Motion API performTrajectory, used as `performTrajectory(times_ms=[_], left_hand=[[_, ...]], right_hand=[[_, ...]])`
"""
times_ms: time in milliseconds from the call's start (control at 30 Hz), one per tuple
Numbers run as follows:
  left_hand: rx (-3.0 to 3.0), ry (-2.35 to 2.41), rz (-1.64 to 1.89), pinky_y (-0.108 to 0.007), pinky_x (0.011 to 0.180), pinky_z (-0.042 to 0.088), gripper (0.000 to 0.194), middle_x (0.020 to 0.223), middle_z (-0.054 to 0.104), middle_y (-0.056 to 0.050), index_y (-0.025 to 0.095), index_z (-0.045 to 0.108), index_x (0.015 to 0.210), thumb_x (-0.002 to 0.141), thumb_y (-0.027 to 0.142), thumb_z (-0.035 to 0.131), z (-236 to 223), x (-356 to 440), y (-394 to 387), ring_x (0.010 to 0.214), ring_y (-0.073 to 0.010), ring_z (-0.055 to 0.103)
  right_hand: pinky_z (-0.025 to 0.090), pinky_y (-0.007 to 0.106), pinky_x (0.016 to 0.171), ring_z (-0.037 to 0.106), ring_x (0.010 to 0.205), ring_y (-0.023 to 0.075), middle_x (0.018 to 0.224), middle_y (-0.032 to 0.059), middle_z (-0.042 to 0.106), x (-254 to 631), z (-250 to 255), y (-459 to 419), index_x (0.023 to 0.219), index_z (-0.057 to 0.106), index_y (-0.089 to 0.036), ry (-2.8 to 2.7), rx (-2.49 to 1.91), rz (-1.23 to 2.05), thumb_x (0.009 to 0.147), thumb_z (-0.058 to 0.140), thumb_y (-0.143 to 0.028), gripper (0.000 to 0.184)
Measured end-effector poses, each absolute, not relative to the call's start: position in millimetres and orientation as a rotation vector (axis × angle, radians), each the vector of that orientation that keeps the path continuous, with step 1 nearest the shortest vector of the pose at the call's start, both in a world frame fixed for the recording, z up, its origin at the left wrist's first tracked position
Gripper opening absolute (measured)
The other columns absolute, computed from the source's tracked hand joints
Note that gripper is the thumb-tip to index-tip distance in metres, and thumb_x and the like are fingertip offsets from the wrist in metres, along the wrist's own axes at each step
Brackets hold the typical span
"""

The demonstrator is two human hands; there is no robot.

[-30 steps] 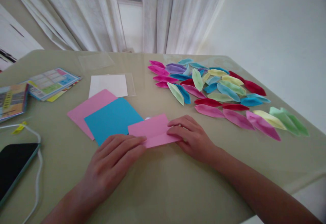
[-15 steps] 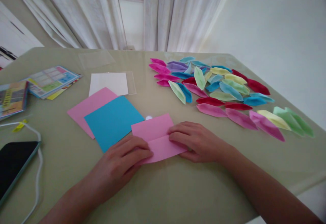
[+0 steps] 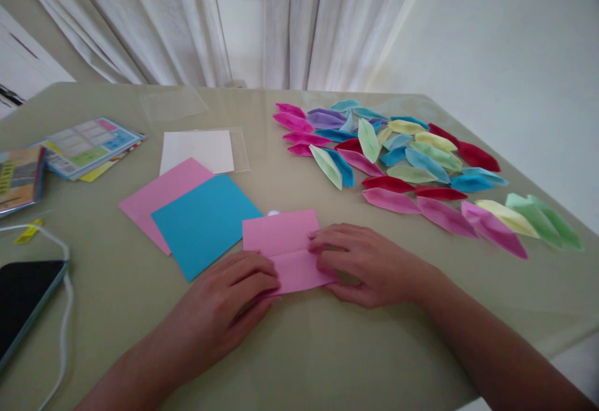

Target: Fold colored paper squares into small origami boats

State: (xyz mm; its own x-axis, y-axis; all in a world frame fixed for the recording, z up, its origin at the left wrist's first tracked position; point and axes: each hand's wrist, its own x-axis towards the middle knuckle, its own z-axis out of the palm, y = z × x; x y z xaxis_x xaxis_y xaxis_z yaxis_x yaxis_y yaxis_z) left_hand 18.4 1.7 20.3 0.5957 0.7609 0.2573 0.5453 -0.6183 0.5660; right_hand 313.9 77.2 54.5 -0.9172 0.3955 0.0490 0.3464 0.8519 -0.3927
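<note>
1. Gripping pink paper [image 3: 294,270] with left hand [image 3: 234,292] and right hand [image 3: 369,261], one at either side.
2. Set on table [image 3: 327,361], near side, right of blue sheet [image 3: 206,224] (overlapping it in view).
3. Creased left to right, slightly farther at right, with long axis unclear.

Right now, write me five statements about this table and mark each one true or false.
1. Both the left hand and the right hand touch the creased pink sheet. True.
2. The blue sheet lies beneath the second pink sheet. False: it lies on top, partly covering it.
3. The phone lies left of both hands. True.
4. The folded paper pieces share one colour. False: they show several.
5. A white cable runs beside the phone. True.
</note>
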Motion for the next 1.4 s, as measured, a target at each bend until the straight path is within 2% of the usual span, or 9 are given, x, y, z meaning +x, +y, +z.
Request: performTrajectory(times_ms=[100, 200, 333, 467, 633, 833, 1033, 1233, 1400], left_hand=[[2.375, 1.090, 0.689, -0.034, 0.104, 0.052, 0.019, 0.122, 0.071, -0.006, 0.023, 0.069, 0.119, 0.106, 0.018, 0.056, 19, 19, 3, 0.117, -0.0197, 0.065], [2.391, 1.170, 0.758, -0.035, 0.108, 0.051, 0.022, 0.123, 0.071, -0.006, 0.023, 0.067, 0.125, 0.107, 0.020, 0.054, 14, 18, 5, 0.116, -0.0192, 0.066], [2.482, 1.216, 0.790, -0.034, 0.106, 0.053, 0.022, 0.121, 0.072, -0.006, 0.022, 0.066, 0.126, 0.108, 0.022, 0.053, 10, 18, 5, 0.115, -0.0195, 0.066], [2.590, 1.172, 0.772, -0.035, 0.104, 0.055, 0.025, 0.122, 0.071, -0.007, 0.020, 0.069, 0.120, 0.110, 0.019, 0.047, 13, 22, 2, 0.117, -0.0207, 0.065], [2.743, 1.200, 0.791, -0.039, 0.100, 0.057, 0.018, 0.116, 0.072, -0.010, 0.014, 0.071, 0.118, 0.105, 0.020, 0.060, 15, 28, 0, 0.109, -0.0240, 0.066], [2.868, 1.255, 0.630, -0.042, 0.102, 0.057, 0.035, 0.122, 0.069, -0.013, 0.011, 0.065, 0.131, 0.105, 0.005, 0.042, 9, 28, -11, 0.118, -0.0288, 0.063], [2.926, 1.339, 0.505, -0.044, 0.107, 0.054, 0.050, 0.133, 0.067, -0.015, 0.010, 0.057, 0.143, 0.099, -0.002, 0.037, 6, 31, -21, 0.128, -0.0303, 0.060], [2.957, 1.290, 0.547, -0.045, 0.107, 0.052, 0.048, 0.128, 0.070, -0.015, 0.009, 0.061, 0.138, 0.097, -0.003, 0.038, 11, 32, -20, 0.126, -0.0314, 0.061], [2.977, 1.378, 0.472, -0.044, 0.101, 0.054, 0.054, 0.129, 0.072, -0.014, 0.011, 0.064, 0.134, 0.088, -0.005, 0.041, 13, 38, -27, 0.119, -0.0296, 0.064]], right_hand=[[0.049, 0.043, 0.103, 0.065, 0.115, 0.0255, 0.122, 0.0119, 0.072, 311, 55, 78, 0.104, 0.069, -0.018, -2.874, -0.650, 0.650, 0.107, 0.054, -0.027, 0.018], [0.050, 0.039, 0.095, 0.063, 0.104, 0.0234, 0.111, 0.0104, 0.070, 306, 54, 79, 0.105, 0.066, -0.018, -2.808, -0.784, 0.731, 0.110, 0.050, -0.026, 0.019], [0.049, 0.035, 0.087, 0.061, 0.098, 0.0219, 0.105, 0.0078, 0.067, 302, 50, 77, 0.102, 0.062, -0.019, -2.717, -0.864, 0.815, 0.105, 0.058, -0.023, 0.007], [0.049, 0.035, 0.085, 0.060, 0.097, 0.0226, 0.104, 0.0081, 0.065, 300, 47, 75, 0.098, 0.062, -0.019, -2.685, -0.902, 0.840, 0.103, 0.060, -0.022, 0.006], [0.048, 0.033, 0.081, 0.058, 0.092, 0.0211, 0.102, 0.0072, 0.063, 300, 43, 74, 0.095, 0.061, -0.019, -2.656, -0.933, 0.820, 0.098, 0.065, -0.019, 0.004], [0.046, 0.032, 0.078, 0.057, 0.087, 0.0198, 0.096, 0.0050, 0.063, 298, 42, 74, 0.093, 0.060, -0.018, -2.619, -0.973, 0.820, 0.094, 0.065, -0.015, 0.007], [0.044, 0.029, 0.074, 0.057, 0.083, 0.0181, 0.095, 0.0045, 0.061, 298, 41, 75, 0.091, 0.060, -0.018, -2.598, -0.997, 0.806, 0.095, 0.065, -0.016, 0.007], [0.047, 0.030, 0.076, 0.059, 0.084, 0.0185, 0.095, 0.0046, 0.063, 298, 40, 76, 0.093, 0.062, -0.018, -2.592, -1.000, 0.799, 0.096, 0.066, -0.016, 0.005], [0.048, 0.030, 0.076, 0.060, 0.084, 0.0188, 0.095, 0.0048, 0.065, 298, 40, 76, 0.092, 0.063, -0.019, -2.585, -1.000, 0.793, 0.095, 0.067, -0.015, 0.006]])
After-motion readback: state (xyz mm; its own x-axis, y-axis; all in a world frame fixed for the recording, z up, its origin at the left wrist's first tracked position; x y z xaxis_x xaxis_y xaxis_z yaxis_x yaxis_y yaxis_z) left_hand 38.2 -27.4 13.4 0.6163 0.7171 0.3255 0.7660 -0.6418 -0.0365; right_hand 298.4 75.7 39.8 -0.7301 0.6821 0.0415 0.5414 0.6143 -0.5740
